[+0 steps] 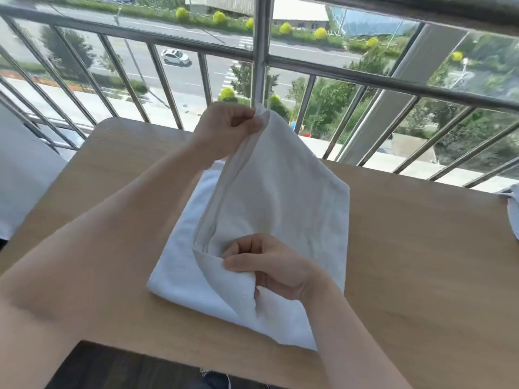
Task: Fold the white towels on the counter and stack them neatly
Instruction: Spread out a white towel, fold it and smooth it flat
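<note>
our left hand (227,127) pinches the far corner of the white towel (280,197), holding it raised; our right hand (269,265) pinches the near corner. the plain cloth, partly doubled over, lies mid-way across the light wooden table (407,248), beside a metal railing (309,68) overlooking a street.

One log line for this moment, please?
left hand: pinches raised towel corner | right hand: grips near edge | towel: partly on table
</note>
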The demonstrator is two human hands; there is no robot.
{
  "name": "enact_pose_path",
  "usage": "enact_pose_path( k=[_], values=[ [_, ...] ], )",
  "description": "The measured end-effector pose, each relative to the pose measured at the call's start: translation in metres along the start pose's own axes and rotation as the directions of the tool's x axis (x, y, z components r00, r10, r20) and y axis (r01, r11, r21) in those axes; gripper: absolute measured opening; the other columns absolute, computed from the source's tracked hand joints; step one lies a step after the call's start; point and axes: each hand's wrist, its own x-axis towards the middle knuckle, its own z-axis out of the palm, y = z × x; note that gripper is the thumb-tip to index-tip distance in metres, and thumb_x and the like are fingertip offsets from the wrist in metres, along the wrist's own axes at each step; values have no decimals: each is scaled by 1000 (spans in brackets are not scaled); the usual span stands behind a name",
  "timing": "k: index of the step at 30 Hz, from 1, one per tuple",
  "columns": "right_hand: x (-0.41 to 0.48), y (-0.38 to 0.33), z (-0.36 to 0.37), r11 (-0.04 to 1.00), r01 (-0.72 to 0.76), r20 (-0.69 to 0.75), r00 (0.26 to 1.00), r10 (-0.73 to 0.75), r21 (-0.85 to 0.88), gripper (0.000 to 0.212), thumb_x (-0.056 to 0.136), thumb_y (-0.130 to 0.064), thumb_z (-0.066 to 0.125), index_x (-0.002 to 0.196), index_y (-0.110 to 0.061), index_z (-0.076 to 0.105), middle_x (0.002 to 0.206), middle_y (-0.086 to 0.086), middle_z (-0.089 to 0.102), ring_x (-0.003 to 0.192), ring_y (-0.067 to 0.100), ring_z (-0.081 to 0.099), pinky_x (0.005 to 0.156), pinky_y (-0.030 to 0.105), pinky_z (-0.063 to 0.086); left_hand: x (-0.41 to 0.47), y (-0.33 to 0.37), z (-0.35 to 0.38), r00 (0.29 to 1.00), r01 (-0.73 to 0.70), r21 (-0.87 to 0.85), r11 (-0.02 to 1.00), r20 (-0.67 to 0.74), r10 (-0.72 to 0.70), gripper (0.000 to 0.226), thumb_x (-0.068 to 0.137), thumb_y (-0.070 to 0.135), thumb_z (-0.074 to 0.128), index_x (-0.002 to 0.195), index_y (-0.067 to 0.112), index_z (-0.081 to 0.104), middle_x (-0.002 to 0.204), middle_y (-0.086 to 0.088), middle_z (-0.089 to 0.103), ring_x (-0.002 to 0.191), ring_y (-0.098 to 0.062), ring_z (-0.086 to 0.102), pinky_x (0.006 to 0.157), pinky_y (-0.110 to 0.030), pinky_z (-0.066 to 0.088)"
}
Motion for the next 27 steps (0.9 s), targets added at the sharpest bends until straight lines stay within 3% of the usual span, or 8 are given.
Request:
enact_pose_path(
  k=[4, 11, 13, 16, 19, 22, 24, 27],
  values=[
    [58, 13, 26, 998, -55, -139, 989, 49, -41, 13, 89, -13, 70, 79, -10, 62, 64, -2, 54, 55, 13, 54, 47, 22, 49, 11, -48, -34, 998, 61, 0, 998, -21, -61, 12, 85, 38, 75, 82, 27, 78, 75, 3, 68, 69, -8, 56, 70, -29, 45],
    [136, 65, 51, 983, -149, -410, 907, 94, -105, 12, 80, -21, 72, 78, -13, 63, 61, -8, 60, 52, 14, 61, 52, 26, 51, 21, -152, -35, 967, 253, 88, 963, -61, -248, 11, 95, 25, 68, 87, 19, 72, 76, 4, 66, 65, -6, 56, 59, -17, 43],
    [147, 78, 57, 978, -181, -459, 881, 112, -109, 10, 78, -22, 71, 80, -14, 64, 61, -11, 61, 50, 10, 61, 50, 24, 51, 19, -174, -33, 953, 280, 107, 954, -148, -263, 13, 95, 27, 67, 97, 14, 68, 79, 7, 64, 66, -2, 57, 64, -19, 45],
    [155, 90, 66, 964, -214, -520, 848, 102, -160, 13, 78, -27, 68, 83, -15, 65, 59, -15, 61, 50, 6, 61, 52, 28, 56, 11, -195, -34, 923, 338, 78, 938, -221, -314, 20, 94, 32, 69, 100, 15, 60, 76, 7, 61, 76, -15, 60, 74, -29, 49],
    [156, 91, 76, 938, -244, -560, 826, 69, -244, 25, 77, -41, 68, 84, -18, 66, 60, -16, 62, 51, 7, 63, 60, 35, 59, 3, -203, -38, 924, 359, 115, 926, -185, -335, 23, 96, 41, 63, 97, 18, 64, 83, 9, 64, 86, -17, 62, 77, -31, 49],
    [153, 84, 79, 933, -238, -541, 839, 56, -272, 28, 81, -51, 65, 84, -23, 65, 63, -10, 65, 54, 9, 63, 65, 34, 57, -9, -204, -39, 958, 284, 230, 931, -98, -268, 38, 91, 52, 67, 98, 15, 69, 101, -1, 64, 96, -19, 59, 81, -31, 45],
    [143, 81, 75, 938, -184, -564, 826, -15, -293, 20, 86, -46, 63, 82, -27, 66, 68, -11, 68, 63, 8, 66, 73, 34, 58, -21, -204, -37, 975, 220, 315, 923, -110, -195, 36, 84, 51, 75, 95, 18, 68, 101, 0, 54, 99, -19, 50, 86, -31, 42],
    [112, 82, 56, 897, -100, -699, 666, -260, -430, 6, 92, -31, 64, 89, -33, 69, 82, -19, 69, 81, 2, 66, 74, 18, 51, -29, -200, -32, 978, 207, 342, 917, -103, -182, 30, 83, 39, 80, 97, 15, 69, 94, -1, 58, 92, -22, 57, 85, -36, 46]
  ],
)
